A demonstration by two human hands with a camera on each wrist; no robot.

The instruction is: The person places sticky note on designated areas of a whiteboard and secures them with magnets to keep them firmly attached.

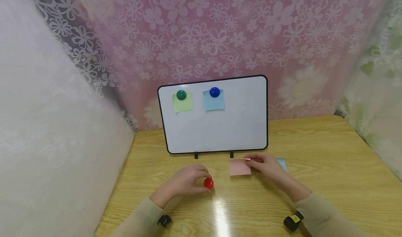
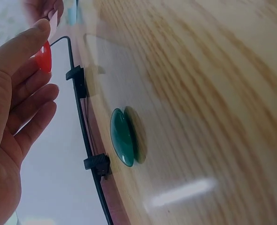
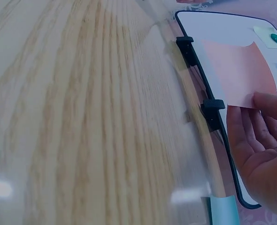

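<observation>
My left hand (image 1: 187, 181) pinches a round red magnet (image 1: 208, 183) between thumb and fingers, above the table's middle. A pink sticky note (image 1: 240, 167) hangs from my right hand (image 1: 265, 165), its edge pinched between thumb and fingers just in front of the whiteboard (image 1: 220, 130). In the right wrist view the note (image 3: 242, 75) overlaps the board. On the board's upper part, a green magnet (image 1: 181, 94) sits over a yellow-green note (image 1: 183, 105), and a blue magnet (image 1: 215, 92) sits over a blue note (image 1: 214, 102).
Another green magnet (image 2: 123, 137) lies on the wooden table, seen in the left wrist view and hidden by the left hand in the head view. A blue note (image 1: 282, 163) lies behind the right hand. Black feet (image 1: 196, 155) support the board before a floral curtain (image 1: 213, 31).
</observation>
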